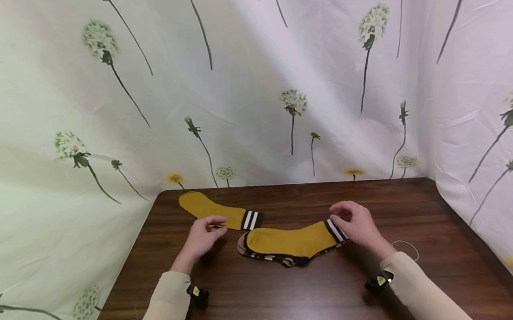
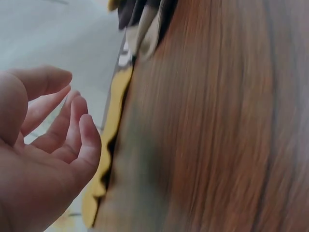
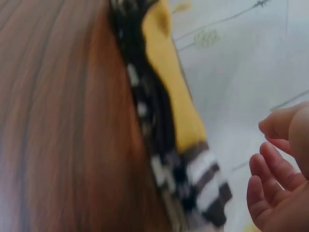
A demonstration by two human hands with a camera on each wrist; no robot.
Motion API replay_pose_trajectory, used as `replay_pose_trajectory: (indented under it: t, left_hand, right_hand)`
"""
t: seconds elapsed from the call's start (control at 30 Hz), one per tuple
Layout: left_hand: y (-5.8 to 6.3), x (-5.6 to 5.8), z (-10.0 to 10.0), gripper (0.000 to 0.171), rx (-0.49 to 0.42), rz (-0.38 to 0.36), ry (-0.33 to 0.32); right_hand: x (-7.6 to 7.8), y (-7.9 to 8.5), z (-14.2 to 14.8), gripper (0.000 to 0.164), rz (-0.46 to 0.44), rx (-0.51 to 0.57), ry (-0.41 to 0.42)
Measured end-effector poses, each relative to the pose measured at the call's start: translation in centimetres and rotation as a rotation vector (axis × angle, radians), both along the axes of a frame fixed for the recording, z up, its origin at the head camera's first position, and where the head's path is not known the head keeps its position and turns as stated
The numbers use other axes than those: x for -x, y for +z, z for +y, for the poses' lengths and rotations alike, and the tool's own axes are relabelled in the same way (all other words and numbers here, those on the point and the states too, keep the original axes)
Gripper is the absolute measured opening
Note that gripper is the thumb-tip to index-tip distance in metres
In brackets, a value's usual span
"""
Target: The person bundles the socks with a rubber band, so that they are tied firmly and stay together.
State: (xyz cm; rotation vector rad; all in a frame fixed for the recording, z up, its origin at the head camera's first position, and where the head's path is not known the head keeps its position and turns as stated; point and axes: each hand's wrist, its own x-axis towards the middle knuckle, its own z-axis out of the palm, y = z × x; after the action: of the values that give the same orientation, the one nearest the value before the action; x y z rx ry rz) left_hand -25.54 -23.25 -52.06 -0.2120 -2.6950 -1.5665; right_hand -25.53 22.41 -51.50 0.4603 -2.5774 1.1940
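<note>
Dandelion-printed cloth [image 1: 243,106] backs the dark wooden desk [image 1: 286,303]. One yellow sock [image 1: 285,241] lies flat over patterned fabric [image 1: 242,247], lengthwise along it, presumably so the layers line up. Another sock [image 1: 212,209] lies farther back, partly behind the left hand [image 1: 201,237]. That grip is loosely curved around nothing; the right hand [image 1: 358,223], beside the striped cuff [image 1: 335,231], likewise bends without closing on it, so the desk alone bears the socks.

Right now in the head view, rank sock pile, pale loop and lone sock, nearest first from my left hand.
1. Lone sock, just beyond your left hand.
2. Sock pile, between your hands.
3. Pale loop, past your right hand.
</note>
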Motion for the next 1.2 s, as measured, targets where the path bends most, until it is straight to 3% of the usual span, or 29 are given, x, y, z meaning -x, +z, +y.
replay_pose_trajectory:
  t: [0.4,0.7,1.2]
  left_hand:
    - [-0.6,1.8,-4.0,0.026,0.127,0.022,0.133]
    - [-0.9,2.9,-5.5,0.028,0.143,-0.015,0.221]
    - [-0.6,4.8,-7.0,0.041,0.223,-0.132,0.255]
  right_hand:
    - [0.8,1.6,-6.7,0.014,-0.068,0.026,0.169]
    - [1.7,1.2,-10.5,0.021,-0.134,-0.012,0.238]
    - [2.7,1.6,-14.1,0.017,-0.189,-0.044,0.311]
